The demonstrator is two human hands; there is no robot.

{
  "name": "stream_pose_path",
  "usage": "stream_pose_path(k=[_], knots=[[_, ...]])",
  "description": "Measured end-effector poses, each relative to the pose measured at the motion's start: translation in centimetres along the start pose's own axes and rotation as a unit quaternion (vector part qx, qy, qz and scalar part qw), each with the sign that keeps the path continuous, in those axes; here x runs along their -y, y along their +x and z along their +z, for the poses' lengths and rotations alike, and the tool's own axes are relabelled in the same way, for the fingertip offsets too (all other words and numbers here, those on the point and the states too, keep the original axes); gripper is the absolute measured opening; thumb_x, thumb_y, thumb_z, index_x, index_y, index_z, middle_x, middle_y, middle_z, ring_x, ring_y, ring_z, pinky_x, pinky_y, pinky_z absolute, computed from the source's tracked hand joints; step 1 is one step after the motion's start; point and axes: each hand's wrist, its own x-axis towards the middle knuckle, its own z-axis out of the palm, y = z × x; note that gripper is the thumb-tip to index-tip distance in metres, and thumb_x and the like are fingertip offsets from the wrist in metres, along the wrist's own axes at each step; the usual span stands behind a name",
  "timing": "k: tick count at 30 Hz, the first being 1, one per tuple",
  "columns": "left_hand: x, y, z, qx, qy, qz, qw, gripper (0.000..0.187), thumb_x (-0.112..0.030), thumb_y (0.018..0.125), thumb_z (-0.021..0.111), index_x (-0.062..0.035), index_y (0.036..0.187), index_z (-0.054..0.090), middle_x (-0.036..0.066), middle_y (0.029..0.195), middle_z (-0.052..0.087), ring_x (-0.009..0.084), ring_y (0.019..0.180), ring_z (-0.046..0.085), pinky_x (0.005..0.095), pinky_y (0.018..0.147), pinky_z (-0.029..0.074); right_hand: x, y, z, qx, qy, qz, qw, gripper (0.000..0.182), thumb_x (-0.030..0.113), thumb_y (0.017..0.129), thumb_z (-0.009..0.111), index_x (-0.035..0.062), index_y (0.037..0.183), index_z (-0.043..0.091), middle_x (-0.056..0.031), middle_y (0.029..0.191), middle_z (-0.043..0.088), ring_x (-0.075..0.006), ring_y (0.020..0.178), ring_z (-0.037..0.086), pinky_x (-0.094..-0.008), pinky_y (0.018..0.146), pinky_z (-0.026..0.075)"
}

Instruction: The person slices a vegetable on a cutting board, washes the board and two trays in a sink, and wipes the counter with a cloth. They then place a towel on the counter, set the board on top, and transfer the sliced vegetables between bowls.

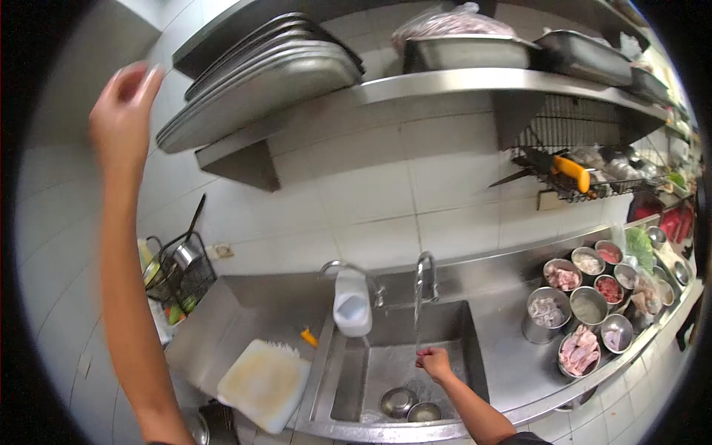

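Observation:
My left hand (127, 104) is raised high at the far left, beside the stacked trays (267, 74) on the shelf. Its fingers curl loosely, with a gap between thumb and fingers, and I see nothing in it; it is slightly blurred. Over the sink basin (371, 356), my right hand (434, 363) is closed at the stream from the right faucet (424, 271). Whatever its curled fingers may hold is hidden. Below it, a metal bowl (399, 401) and a second bowl (424, 412) lie on the basin floor.
A white plastic jug (351, 304) stands by the left faucet. Left of the basin lies a stained white cutting board (265, 378). Several metal containers of raw meat (578, 351) crowd the right counter. A yellow-handled knife (571, 173) lies on the wire rack overhead.

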Motion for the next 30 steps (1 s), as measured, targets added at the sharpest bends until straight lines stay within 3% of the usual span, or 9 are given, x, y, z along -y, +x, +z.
stream_pose_path(k=[5,7,9,12,13,16,21,26,30], knots=[[-10.5,-20.2,-2.3,0.227,-0.211,-0.065,0.949,0.009,0.0,0.078,0.069,-0.0033,0.071,0.064,0.003,0.072,0.064,0.0133,0.07,0.06,0.0286,0.068,0.049,3.0,7.8,1.7,0.002,0.104,0.079,0.991,0.017,0.004,0.081,0.064,-0.0067,0.094,0.066,-0.0185,0.089,0.067,-0.0268,0.081,0.068,-0.0382,0.072,0.057],[-13.4,-32.0,-0.4,0.464,-0.256,-0.328,0.782,0.001,-0.005,0.073,0.075,-0.0054,0.073,0.074,0.005,0.071,0.068,0.0127,0.067,0.062,0.0296,0.066,0.05,3.6,9.0,1.5,0.066,-0.113,0.005,0.991,0.026,0.017,0.08,0.068,-0.0036,0.097,0.069,-0.0208,0.092,0.068,-0.0308,0.087,0.069,-0.0414,0.077,0.056],[-13.7,-45.5,2.8,0.602,-0.269,-0.438,0.611,0.006,-0.007,0.074,0.076,-0.0029,0.078,0.075,0.007,0.075,0.072,0.0109,0.067,0.065,0.0282,0.065,0.052,3.0,9.8,0.9,0.145,-0.509,-0.169,0.831,0.031,0.025,0.079,0.069,-0.0009,0.096,0.07,-0.023,0.098,0.068,-0.0361,0.091,0.068,-0.0441,0.082,0.054],[-15.4,-56.7,6.3,0.628,-0.324,-0.503,0.497,0.009,-0.006,0.076,0.072,-0.0005,0.083,0.072,0.008,0.08,0.072,0.014,0.072,0.066,0.0304,0.069,0.052,5.3,6.6,-1.1,0.104,-0.449,-0.116,0.88,0.035,0.032,0.075,0.069,0.0037,0.095,0.072,-0.0255,0.105,0.065,-0.041,0.095,0.065,-0.0465,0.083,0.053],[-15.8,-58.6,7.3,0.621,-0.33,-0.549,0.451,0.012,-0.007,0.076,0.072,-0.0008,0.087,0.071,0.009,0.084,0.072,0.0156,0.077,0.066,0.0321,0.073,0.052,5.2,5.9,-1.4,0.025,-0.492,-0.237,0.837,0.019,0.026,0.067,0.07,0.0107,0.077,0.076,-0.0141,0.074,0.071,-0.0318,0.072,0.07,-0.041,0.072,0.056],[-17.3,-63.3,11.4,0.595,-0.303,-0.589,0.454,0.008,-0.003,0.08,0.062,-0.0026,0.087,0.068,0.008,0.083,0.069,0.0174,0.075,0.063,0.0326,0.067,0.05,12.0,1.2,-3.8,0.045,-0.354,-0.174,0.918,0.018,0.012,0.063,0.072,0.0059,0.079,0.076,-0.0163,0.078,0.071,-0.0292,0.072,0.071,-0.0375,0.07,0.057],[-18.1,-63.8,13.0,0.616,-0.342,-0.567,0.427,0.018,-0.003,0.08,0.067,0.0009,0.097,0.067,0.012,0.091,0.069,0.0196,0.081,0.065,0.0314,0.073,0.052,9.8,3.3,-5.6,-0.088,-0.379,-0.216,0.895,0.015,0.005,0.068,0.065,0.0049,0.08,0.073,-0.0182,0.078,0.069,-0.0354,0.076,0.069,-0.0421,0.073,0.056],[-15.7,-63.3,7.0,0.788,-0.231,-0.394,0.412,0.074,-0.035,0.069,0.085,-0.0015,0.13,0.058,0.023,0.126,0.061,0.0333,0.118,0.059,0.0385,0.1,0.044,6.8,8.6,-4.8,-0.127,-0.478,-0.203,0.845,0.036,0.001,0.07,0.064,0.0042,0.105,0.065,-0.023,0.105,0.059,-0.042,0.094,0.062,-0.0485,0.083,0.052],[-10.4,-61.8,0.9,0.729,-0.234,-0.464,0.445,0.056,-0.032,0.079,0.079,-0.003,0.124,0.063,0.018,0.119,0.066,0.028,0.112,0.062,0.0375,0.094,0.048,5.5,14.8,-3.9,-0.144,-0.545,-0.201,0.801,0.05,0.0,0.07,0.067,0.0037,0.119,0.055,-0.0238,0.117,0.052,-0.0441,0.104,0.056,-0.0484,0.087,0.05]])
